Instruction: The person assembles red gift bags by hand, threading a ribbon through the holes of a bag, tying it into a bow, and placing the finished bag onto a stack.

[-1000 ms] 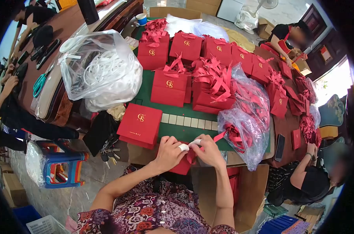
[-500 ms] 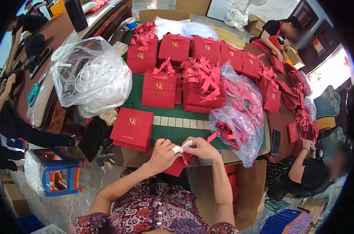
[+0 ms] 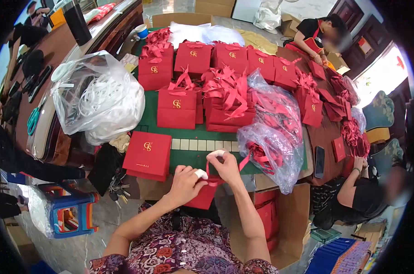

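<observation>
My left hand [image 3: 185,180] grips the top of a red paper gift bag [image 3: 202,197] at the table's near edge; its thumb is wrapped in white tape. My right hand [image 3: 225,165], with a taped finger, is raised above the bag and pinches a red ribbon [image 3: 212,179] that runs down to the bag's mouth. A flat stack of red bags with gold logos [image 3: 147,153] lies just left of my hands.
Finished red bags [image 3: 176,108] stand in rows on the green table. A plastic sack of red ribbons [image 3: 271,150] sits at my right, a sack of white cord [image 3: 99,96] at my left. Other people work at right and far back. A cardboard box [image 3: 280,219] stands below.
My right hand has lifted up and away from the left, drawing the red ribbon taut above the bag. The view has shifted slightly.
</observation>
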